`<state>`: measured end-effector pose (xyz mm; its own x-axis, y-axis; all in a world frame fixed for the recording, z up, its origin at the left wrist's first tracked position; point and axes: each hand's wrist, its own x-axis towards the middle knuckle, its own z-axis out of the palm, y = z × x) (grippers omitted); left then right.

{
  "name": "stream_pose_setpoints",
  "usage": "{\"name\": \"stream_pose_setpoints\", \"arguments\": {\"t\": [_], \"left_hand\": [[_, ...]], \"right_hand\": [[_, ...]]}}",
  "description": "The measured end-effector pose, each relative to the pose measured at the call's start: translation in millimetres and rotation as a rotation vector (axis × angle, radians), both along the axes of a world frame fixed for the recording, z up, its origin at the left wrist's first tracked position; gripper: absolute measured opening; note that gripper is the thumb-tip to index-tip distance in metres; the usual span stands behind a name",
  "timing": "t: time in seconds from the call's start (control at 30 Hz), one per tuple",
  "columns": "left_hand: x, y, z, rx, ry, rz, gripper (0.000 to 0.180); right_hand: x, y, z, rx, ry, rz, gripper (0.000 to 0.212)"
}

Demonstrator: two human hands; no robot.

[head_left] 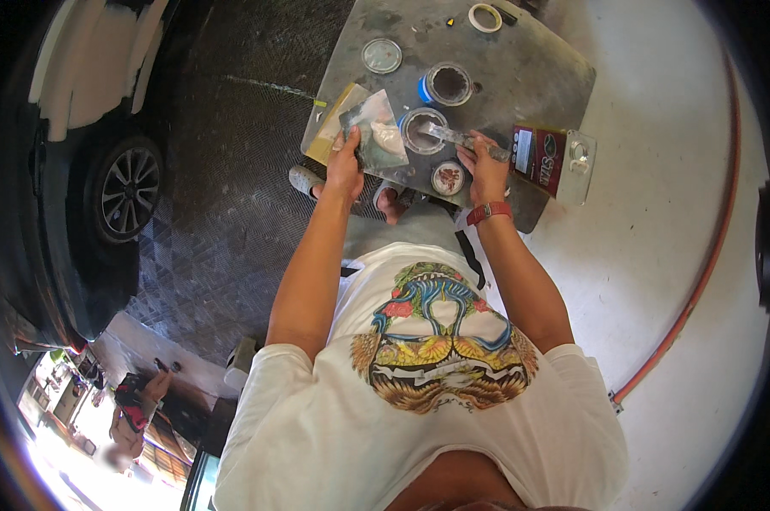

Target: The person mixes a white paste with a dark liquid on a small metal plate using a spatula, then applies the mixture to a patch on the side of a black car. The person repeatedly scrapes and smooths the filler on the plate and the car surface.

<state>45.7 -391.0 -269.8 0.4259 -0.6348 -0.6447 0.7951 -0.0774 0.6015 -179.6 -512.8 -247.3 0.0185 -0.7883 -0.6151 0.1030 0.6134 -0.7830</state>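
Note:
My left hand [346,173] grips a flat mixing plate [373,109] by its near left edge, thumb on top. A pale lump of putty [386,136] lies on the plate's right side. Closed round the handle of a smeared putty knife [455,136], my right hand [488,173] is to the right of an open can [411,143]. The blade's tip is over the can's mouth, and whether it touches the contents I cannot tell. Behind stands a second open can [449,85] with a blue side. A small round container [448,178] with reddish-brown smears is nearer me.
On the grey table [538,81] are a round lid [382,56], a tape roll [485,18], a yellow sheet [323,140] and a dark red rectangular tin [540,158]. A dark car [53,221] with pale patches stands left. A person [129,417] is far lower left.

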Motion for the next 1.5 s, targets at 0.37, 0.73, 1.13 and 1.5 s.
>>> {"name": "stream_pose_setpoints", "arguments": {"t": [0.37, 0.73, 1.13, 1.5], "left_hand": [[-5.4, -11.9, 9.3, 0.018, -0.083, -0.078, 0.054], [-14.2, -33.9, -23.0, 0.085, -0.283, -0.291, 0.072], [-9.5, -45.4, 54.8, -0.225, 0.31, -0.299, 0.057], [-42.9, -38.3, 60.0, 0.096, -0.286, -0.34, 0.068]], "right_hand": [[-50.3, 14.3, 72.7, -0.058, -0.134, 0.153, 0.034], [-67.5, 55.8, 223.4, -0.701, 0.357, 0.702, 0.025], [-97.1, 80.7, 172.5, -1.185, 0.507, 1.156, 0.037], [-56.4, 86.2, 209.0, -0.645, 0.459, 0.57, 0.028]]}}
